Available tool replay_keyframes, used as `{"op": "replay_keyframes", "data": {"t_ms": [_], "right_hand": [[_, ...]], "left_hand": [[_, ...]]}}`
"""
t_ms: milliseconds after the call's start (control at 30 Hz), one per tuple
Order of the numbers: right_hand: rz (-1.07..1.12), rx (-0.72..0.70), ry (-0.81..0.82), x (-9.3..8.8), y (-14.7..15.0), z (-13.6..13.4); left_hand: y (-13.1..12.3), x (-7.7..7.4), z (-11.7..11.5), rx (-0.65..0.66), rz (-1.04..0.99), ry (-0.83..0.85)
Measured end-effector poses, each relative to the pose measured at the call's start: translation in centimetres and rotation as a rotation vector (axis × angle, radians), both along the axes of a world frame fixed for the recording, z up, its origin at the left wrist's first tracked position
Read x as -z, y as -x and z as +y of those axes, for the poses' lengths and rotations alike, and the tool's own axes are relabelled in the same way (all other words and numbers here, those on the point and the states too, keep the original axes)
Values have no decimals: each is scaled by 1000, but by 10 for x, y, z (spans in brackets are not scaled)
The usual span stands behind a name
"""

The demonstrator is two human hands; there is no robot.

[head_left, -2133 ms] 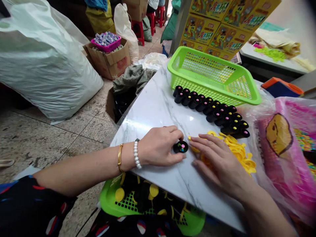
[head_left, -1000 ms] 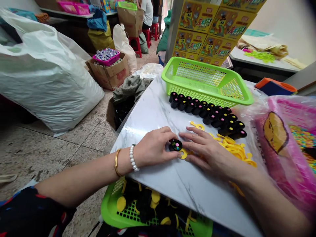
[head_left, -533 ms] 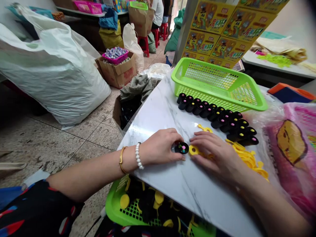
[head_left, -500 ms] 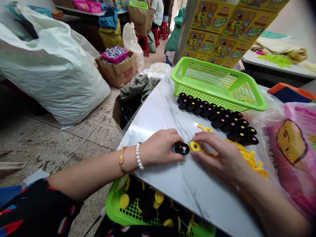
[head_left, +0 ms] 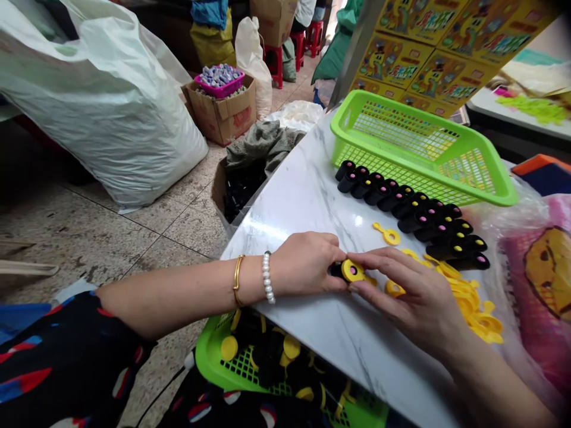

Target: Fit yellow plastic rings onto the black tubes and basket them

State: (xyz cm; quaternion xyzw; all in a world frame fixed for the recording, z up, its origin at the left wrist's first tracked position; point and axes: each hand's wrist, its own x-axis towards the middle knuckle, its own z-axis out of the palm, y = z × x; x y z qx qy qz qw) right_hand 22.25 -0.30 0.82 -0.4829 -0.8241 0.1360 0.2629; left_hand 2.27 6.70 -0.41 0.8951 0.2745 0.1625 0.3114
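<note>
My left hand [head_left: 307, 264] is closed around a small black cylinder [head_left: 338, 270] just above the white marbled table [head_left: 307, 208]. A yellow ring cap [head_left: 353, 271] with a flat tab sits over the cylinder's end, and a pink centre shows through its hole. The fingertips of my right hand [head_left: 408, 285] pinch this yellow cap. Beside my right hand lie a loose yellow cap [head_left: 386, 233] and a pile of yellow caps [head_left: 473, 303]. Behind them, black cylinders [head_left: 414, 217] with pink or yellow centres lie in rows.
A green basket [head_left: 504, 184] stands at the table's back. Another green basket [head_left: 205, 362], holding black and yellow pieces, is below the near edge. On the right lies a pink plastic bag [head_left: 530, 285]. A large white sack [head_left: 120, 107] and an opened carton [head_left: 219, 190] are on the floor.
My right hand has brought the yellow ring cap onto the black cylinder's end. My two hands now meet there. The camera view has shifted slightly.
</note>
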Motion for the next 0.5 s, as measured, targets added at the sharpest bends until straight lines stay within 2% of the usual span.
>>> {"op": "replay_keyframes", "data": {"t_ms": [133,200,267,367,433,500], "right_hand": [[-24,6,10,-2,3,-3],[-44,24,13,-3,4,-4],[-61,39,19,-4,5,-5],[-66,33,39,-5,4,-3],[-61,17,39,-6,4,-3],[-76,6,36,-7,4,-3]], "left_hand": [[-1,-1,1,-13,46,17],[1,-5,4,14,25,108],[4,-11,6,67,1,337],[6,-18,9,113,-9,809],[4,-19,10,82,-46,994],[1,-17,9,39,-88,1094]]}}
